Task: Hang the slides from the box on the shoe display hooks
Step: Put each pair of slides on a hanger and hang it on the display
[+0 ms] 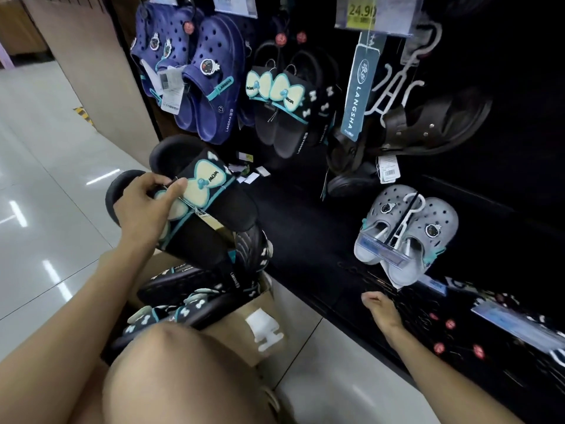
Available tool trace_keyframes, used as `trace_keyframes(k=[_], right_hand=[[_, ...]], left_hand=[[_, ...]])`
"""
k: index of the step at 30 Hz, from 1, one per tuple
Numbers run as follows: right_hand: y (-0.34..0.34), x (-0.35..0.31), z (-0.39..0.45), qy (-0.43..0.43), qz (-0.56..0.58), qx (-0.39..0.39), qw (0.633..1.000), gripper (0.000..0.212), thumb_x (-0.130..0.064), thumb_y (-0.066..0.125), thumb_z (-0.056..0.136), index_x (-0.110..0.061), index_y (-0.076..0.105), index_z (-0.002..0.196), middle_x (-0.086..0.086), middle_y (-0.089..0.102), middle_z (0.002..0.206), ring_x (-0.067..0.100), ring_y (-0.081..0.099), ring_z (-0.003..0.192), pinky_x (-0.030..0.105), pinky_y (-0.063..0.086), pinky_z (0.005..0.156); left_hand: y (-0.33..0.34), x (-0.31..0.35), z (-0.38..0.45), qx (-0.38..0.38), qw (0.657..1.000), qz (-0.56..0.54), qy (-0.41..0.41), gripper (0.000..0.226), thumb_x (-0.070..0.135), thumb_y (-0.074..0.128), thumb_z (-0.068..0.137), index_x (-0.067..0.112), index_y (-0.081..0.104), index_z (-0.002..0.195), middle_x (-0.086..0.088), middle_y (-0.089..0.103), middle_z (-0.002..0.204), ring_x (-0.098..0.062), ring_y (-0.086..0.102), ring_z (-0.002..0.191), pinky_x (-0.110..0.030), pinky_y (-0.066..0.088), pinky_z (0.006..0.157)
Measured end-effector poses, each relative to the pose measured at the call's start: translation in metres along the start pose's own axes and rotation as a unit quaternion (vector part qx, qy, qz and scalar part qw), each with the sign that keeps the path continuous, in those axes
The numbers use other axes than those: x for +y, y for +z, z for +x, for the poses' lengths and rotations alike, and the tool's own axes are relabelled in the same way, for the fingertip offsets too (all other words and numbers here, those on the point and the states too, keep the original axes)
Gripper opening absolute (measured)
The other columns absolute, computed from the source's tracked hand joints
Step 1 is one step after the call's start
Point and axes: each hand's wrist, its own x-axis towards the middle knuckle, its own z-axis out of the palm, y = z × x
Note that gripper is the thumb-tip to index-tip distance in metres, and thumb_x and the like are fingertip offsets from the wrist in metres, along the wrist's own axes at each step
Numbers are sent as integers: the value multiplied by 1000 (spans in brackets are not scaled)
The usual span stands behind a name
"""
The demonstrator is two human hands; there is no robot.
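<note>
My left hand [143, 203] grips a pair of black slides [211, 209] with pale bow patches, held above the cardboard box [244, 335]. The box sits on the floor by my knee and holds several more black slides [183, 289]. A matching pair of black bow slides [281, 99] hangs on the dark display wall, up and right of the held pair. My right hand [382, 310] hovers low near the display's bottom edge, fingers loosely curled, holding nothing.
Blue clogs [195, 71] hang at the upper left of the wall, dark sandals [428, 130] with white hangers at the right, grey clogs [406, 234] below them. A price tag [363, 13] sits on top. Glossy tiled floor [46, 185] spreads to the left.
</note>
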Motion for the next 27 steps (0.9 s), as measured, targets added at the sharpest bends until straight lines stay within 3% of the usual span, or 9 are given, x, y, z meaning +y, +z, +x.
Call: trace_keyframes(k=[3,6,12,15,18,22,27], right_hand=[[-5,18,4,15,-9,14,1000,8,-11,68,90,-12,70,98,8,69,100,26,64,100,29,44,87],[-9,34,8,31,-22,41,998,17,-15,70,89,-12,71,105,13,68,112,31,63,109,38,47,97],[-16,53,16,77,-93,22,992,41,-30,65,94,-18,61,132,14,44,148,37,41,134,41,25,115],[-17,61,18,102,-102,-6,990,50,-37,63,94,-22,54,141,12,36,156,38,35,139,43,24,118],[-16,68,18,107,-108,-34,988,54,-38,63,94,-23,49,144,12,36,155,37,38,139,46,29,117],[-11,72,17,98,-118,-37,987,53,-35,64,94,-20,50,143,11,32,157,37,38,139,45,33,115],[-5,69,18,86,-126,-56,987,52,-26,63,96,-13,48,144,13,15,163,32,29,146,38,27,115]], left_hand=[[16,7,-8,-33,999,0,16,36,63,72,70,29,66,81,10,67,85,-8,59,81,-52,50,90],[31,12,-21,-62,997,15,36,31,62,72,71,32,64,77,10,66,82,-10,59,79,-52,50,87],[47,12,-41,-101,995,14,19,28,63,73,71,36,64,78,12,65,78,-12,61,78,-53,53,83],[48,11,-51,-135,991,-7,0,32,61,74,71,32,65,79,3,66,80,-16,62,76,-50,55,74],[49,13,-62,-180,982,-45,-20,34,57,76,72,26,65,80,-12,66,87,-17,60,74,-37,50,62],[48,14,-66,-202,978,-27,-32,43,65,71,65,25,66,81,-6,67,85,-20,61,78,-48,52,74],[48,7,-68,-219,976,9,-13,42,64,73,66,27,66,84,-2,67,82,-26,62,79,-50,51,80]])
